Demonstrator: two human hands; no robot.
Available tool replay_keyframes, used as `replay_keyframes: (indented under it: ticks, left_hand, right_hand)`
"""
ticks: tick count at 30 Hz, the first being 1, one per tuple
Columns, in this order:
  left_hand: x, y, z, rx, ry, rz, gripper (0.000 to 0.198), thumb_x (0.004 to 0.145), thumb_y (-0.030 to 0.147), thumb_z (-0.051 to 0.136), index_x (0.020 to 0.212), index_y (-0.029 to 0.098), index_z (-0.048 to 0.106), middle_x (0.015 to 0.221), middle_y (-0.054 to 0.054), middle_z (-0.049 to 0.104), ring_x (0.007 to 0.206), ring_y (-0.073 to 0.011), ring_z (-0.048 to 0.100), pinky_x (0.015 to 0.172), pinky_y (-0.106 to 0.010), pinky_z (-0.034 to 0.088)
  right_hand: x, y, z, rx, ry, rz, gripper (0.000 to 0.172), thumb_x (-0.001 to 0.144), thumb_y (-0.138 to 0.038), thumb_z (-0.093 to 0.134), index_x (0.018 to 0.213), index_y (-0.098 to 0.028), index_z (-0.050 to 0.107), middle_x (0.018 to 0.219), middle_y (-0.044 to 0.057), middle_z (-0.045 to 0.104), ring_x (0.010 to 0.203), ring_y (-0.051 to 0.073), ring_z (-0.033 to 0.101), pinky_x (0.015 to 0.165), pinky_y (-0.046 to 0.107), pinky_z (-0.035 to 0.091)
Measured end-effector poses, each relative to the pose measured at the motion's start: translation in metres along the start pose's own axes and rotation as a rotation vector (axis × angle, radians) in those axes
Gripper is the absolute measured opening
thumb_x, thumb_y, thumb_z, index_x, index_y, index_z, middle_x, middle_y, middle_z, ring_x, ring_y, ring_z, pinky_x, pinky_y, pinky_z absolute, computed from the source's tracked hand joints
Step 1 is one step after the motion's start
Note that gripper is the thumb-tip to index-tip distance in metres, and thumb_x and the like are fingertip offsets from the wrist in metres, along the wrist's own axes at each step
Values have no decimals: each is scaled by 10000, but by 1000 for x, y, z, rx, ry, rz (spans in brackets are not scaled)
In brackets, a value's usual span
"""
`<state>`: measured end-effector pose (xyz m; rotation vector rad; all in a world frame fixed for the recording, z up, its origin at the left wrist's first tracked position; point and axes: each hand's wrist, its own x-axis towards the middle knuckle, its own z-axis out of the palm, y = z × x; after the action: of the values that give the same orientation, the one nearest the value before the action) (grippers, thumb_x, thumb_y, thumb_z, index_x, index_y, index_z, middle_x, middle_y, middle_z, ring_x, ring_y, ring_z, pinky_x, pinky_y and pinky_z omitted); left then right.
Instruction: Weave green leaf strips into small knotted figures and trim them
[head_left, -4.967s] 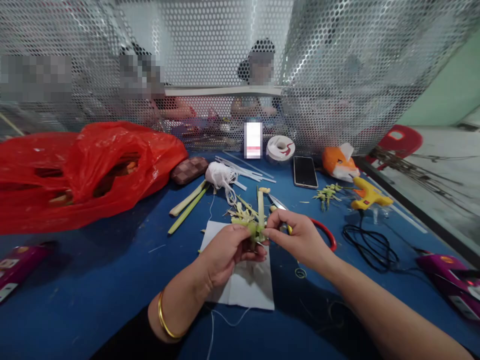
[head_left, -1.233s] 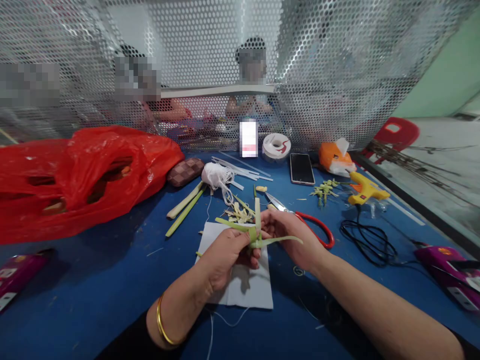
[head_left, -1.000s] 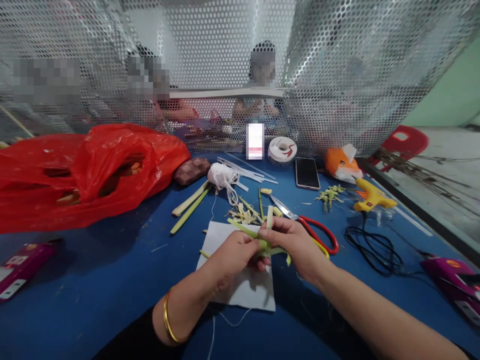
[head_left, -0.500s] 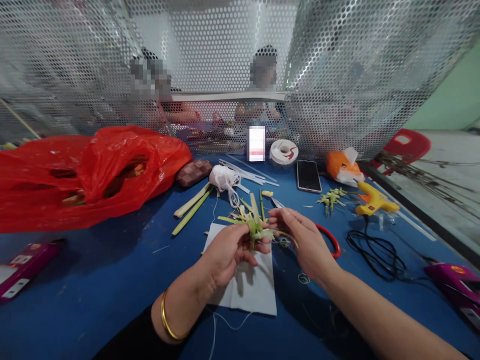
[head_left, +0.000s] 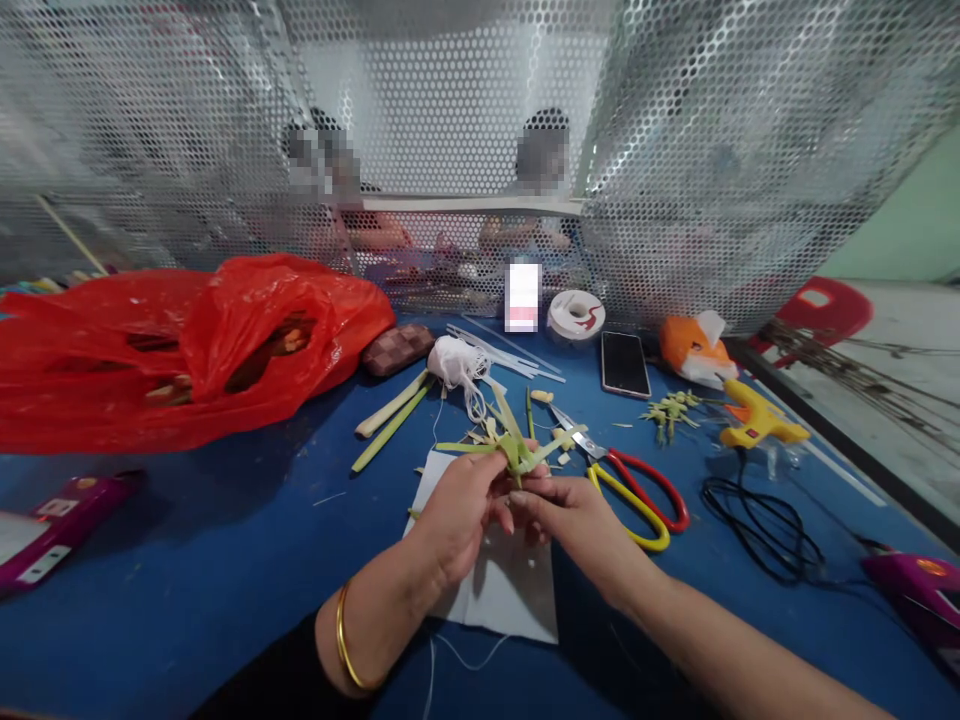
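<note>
Head | left hand (head_left: 461,505), right hand (head_left: 570,515) pinch leaf knot (head_left: 519,455) | strips splay outward

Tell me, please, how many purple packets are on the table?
2. On the table, the left purple packet lies at the left edge, the right purple packet at the right edge, cropped. The red bag may hide others.

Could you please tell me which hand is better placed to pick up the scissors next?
Probably the right hand: the scissors lie just beside it on its right, with the handles at its end. The left hand is farther away and is pinching the folded leaf strips.
</note>
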<state>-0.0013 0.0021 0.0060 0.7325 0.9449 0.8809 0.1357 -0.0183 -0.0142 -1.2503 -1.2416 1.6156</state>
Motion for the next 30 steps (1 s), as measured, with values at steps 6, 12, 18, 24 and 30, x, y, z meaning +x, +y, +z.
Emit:
replay_keyframes:
  ticks: [6, 12, 18, 24, 30]
  left_hand:
    - [-1, 8, -4, -34, 74, 26, 303, 833, 253, 554, 1040, 88, 702, 871, -143, 743, 762, -189, 693, 387, -159, 384]
    - [0, 18, -8, -49, 65, -16, 361, 795, 232, 514, 1057, 52, 685, 820, -153, 744, 731, -210, 699, 378, -179, 386]
    - [0, 20, -9, -28, 111, -43, 369, 791, 256, 532, 1047, 46, 695, 797, -148, 744, 700, -193, 684, 393, -181, 385]
    - [-2, 19, -8, 17, 143, 18, 308, 793, 277, 563, 982, 89, 718, 771, -106, 734, 721, -173, 670, 533, -201, 462]
    - [-3, 8, -2, 70, 91, 51, 294, 799, 268, 541, 979, 142, 736, 740, -64, 716, 619, -169, 624, 558, -270, 467]
  right_hand:
    - [-3, -4, -4, -59, 64, -54, 249, 702, -309, 643, 502, -176, 577, 502, -14, 545, 503, 113, 472, 543, 258, 377]
    - [-7, -12, -7, -71, -52, -101, 196, 659, -256, 547, 476, -195, 517, 536, 4, 559, 526, 130, 486, 544, 264, 377]
    - [-8, -13, -10, -213, -181, -138, 167, 668, -225, 508, 505, -203, 477, 530, -7, 527, 542, 138, 487, 548, 263, 371]
    - [-6, -9, -12, -260, -229, -146, 154, 684, -187, 513, 533, -194, 490, 552, -16, 526, 571, 134, 472, 574, 262, 369]
    - [-4, -11, -7, 65, -143, -64, 245, 768, -403, 691, 747, -160, 664, 747, 32, 637, 740, 181, 585, 726, 312, 449]
